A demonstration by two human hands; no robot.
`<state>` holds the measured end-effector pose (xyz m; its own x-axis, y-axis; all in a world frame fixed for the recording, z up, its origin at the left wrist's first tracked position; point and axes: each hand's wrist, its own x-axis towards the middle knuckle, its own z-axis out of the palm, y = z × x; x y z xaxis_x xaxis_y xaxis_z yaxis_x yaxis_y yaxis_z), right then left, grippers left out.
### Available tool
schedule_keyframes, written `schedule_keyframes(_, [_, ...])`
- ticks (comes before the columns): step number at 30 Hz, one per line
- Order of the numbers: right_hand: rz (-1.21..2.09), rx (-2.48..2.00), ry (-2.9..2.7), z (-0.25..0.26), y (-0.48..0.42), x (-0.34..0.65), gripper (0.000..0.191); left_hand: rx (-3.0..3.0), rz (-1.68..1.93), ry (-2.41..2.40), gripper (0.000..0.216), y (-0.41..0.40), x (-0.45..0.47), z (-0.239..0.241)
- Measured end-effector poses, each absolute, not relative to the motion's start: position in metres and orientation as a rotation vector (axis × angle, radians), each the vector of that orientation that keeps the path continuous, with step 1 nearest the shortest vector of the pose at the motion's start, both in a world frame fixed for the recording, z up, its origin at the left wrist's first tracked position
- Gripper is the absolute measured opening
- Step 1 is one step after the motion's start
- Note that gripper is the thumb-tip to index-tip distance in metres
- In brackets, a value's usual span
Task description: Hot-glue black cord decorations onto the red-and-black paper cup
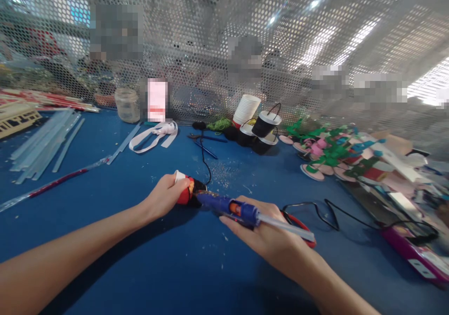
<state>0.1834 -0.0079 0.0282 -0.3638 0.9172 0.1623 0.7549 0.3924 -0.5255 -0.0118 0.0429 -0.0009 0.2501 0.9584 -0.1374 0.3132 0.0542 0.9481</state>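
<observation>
My left hand (163, 197) is closed around a red paper cup (184, 195) that lies tilted on its side, its white end toward my thumb. Black yarn (199, 187) wraps the cup's right part, and a strand runs from it back across the table to a dark ball of yarn (199, 125). In my right hand (266, 230) is a blue hot glue gun (224, 206) with a clear glue stick (287, 227) poking out behind. The gun's nozzle is at the yarn-covered part of the cup; whether it touches I cannot tell.
Glue sticks (44, 142) and a white ribbon (154, 137) lie at left. Stacked paper cups (246, 110) and black-wrapped little buckets (266, 123) stand at the back. Green and pink craft figures (329, 151) crowd the right, near a purple power strip (414, 254) with a black cord (328, 212).
</observation>
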Motion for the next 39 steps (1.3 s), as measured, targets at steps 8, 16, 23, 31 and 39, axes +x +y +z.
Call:
schedule_keyframes(8, [0.463, -1.487, -2.111, 0.0196, -0.0011, 0.1869, 0.022, 1.597, 0.727, 1.265, 0.029, 0.0397, -0.0161, -0.0056])
schedule_keyframes(16, [0.532, -1.46, -2.105, 0.021, -0.0052, 0.1874, 0.019, 1.621, 0.715, 1.232, 0.028, 0.0402, -0.0173, -0.0066])
schedule_keyframes(23, [0.488, -1.388, -2.199, 0.0248, -0.0066, 0.1864, 0.02, 1.648, 0.721, 1.218, 0.028, 0.041, -0.0177, -0.0095])
schedule_keyframes(31, [0.453, -1.401, -2.211, 0.0259, -0.008, 0.1876, 0.017, 1.69, 0.712, 1.228, 0.03, 0.0406, -0.0189, -0.0109])
schedule_keyframes(39, [0.505, -1.519, -2.166, 0.0261, -0.0048, 0.1876, 0.023, 1.8, 0.664, 1.268, 0.032, 0.0383, -0.0217, -0.0119])
